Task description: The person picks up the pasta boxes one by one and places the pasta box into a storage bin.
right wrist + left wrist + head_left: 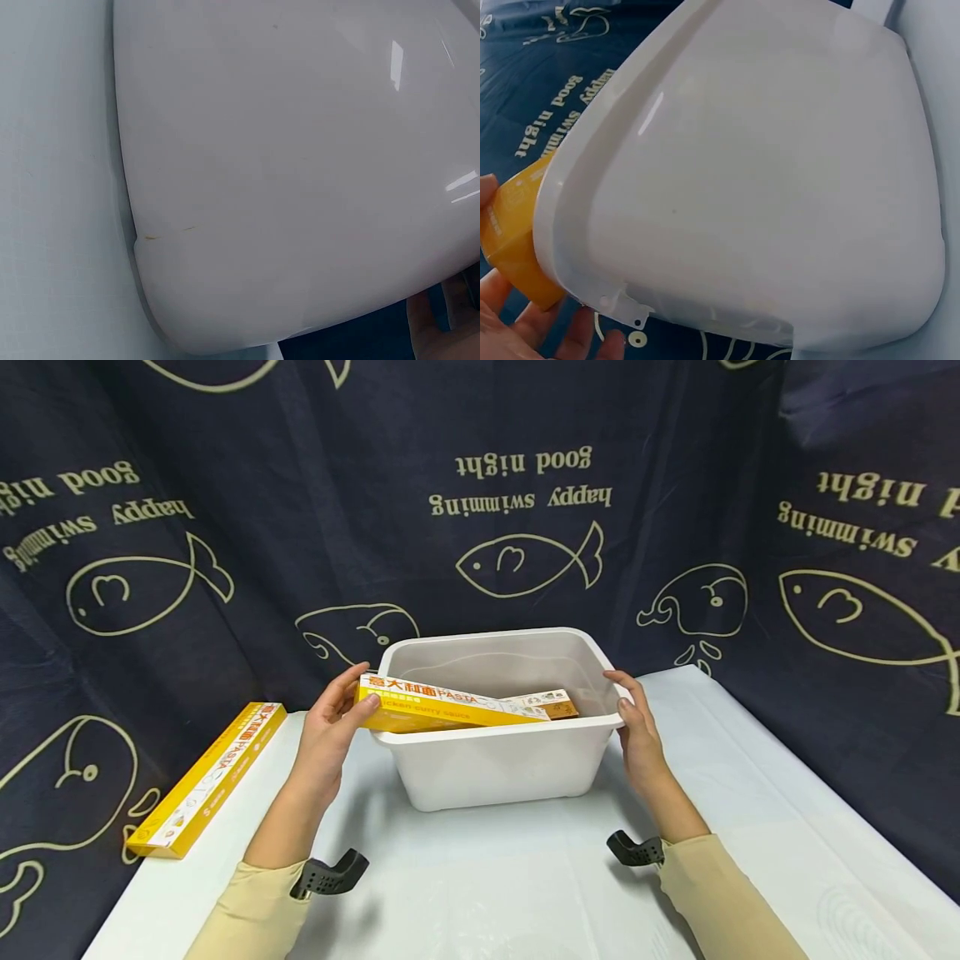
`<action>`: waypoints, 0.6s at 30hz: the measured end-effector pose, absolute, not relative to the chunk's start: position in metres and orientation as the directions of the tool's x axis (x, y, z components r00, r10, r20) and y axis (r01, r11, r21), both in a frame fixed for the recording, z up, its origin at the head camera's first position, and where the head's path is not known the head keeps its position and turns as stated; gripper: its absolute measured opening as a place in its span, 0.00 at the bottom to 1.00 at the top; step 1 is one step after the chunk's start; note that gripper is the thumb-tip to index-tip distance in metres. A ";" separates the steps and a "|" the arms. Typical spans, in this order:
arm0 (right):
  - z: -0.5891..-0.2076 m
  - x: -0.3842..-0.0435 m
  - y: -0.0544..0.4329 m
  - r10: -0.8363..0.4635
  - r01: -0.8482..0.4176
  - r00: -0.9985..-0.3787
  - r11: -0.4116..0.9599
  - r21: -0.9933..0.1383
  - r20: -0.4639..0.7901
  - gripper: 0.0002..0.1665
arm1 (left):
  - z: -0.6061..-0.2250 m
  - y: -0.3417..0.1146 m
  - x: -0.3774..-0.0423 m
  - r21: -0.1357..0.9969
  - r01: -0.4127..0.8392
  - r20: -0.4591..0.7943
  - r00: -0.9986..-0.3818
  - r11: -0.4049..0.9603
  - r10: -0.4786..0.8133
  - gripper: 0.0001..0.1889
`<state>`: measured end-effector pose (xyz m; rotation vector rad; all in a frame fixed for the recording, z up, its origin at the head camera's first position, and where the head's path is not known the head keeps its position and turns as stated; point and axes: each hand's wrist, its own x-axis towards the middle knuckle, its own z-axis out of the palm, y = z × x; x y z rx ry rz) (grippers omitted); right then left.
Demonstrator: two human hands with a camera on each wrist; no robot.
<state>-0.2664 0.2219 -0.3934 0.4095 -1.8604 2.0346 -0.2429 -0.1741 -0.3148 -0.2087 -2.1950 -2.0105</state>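
Note:
My left hand pinches the left end of a yellow and white pasta box, thumb in front and fingers behind. This box slants down to the right, its left end over the rim of a white plastic bin and its right end inside. In the left wrist view, the orange end of the pasta box juts past the bin's rim. At the bin's right end, my right hand grips the rim with thumb and fingers. Another box, brown and white, shows partly inside the bin behind the held one.
A second yellow pasta box lies on the white table near its left edge. Dark blue cloth with fish drawings hangs close behind the bin and along both sides.

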 end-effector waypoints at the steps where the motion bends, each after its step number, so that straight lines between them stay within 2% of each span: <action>1: -0.393 -0.266 0.222 0.065 -0.444 -0.896 -0.074 -0.893 0.440 0.31 | -0.315 -0.174 -0.244 0.974 0.200 0.202 -0.979 0.108 0.000 0.28; 5: -0.393 -0.266 0.221 0.069 -0.447 -0.894 -0.075 -0.891 0.443 0.31 | -0.318 -0.172 -0.246 0.969 0.181 0.180 -0.983 0.167 0.021 0.29; 18: -0.394 -0.268 0.221 0.072 -0.445 -0.895 -0.073 -0.893 0.440 0.32 | -0.321 -0.167 -0.248 0.968 0.172 0.160 -0.984 0.182 0.079 0.29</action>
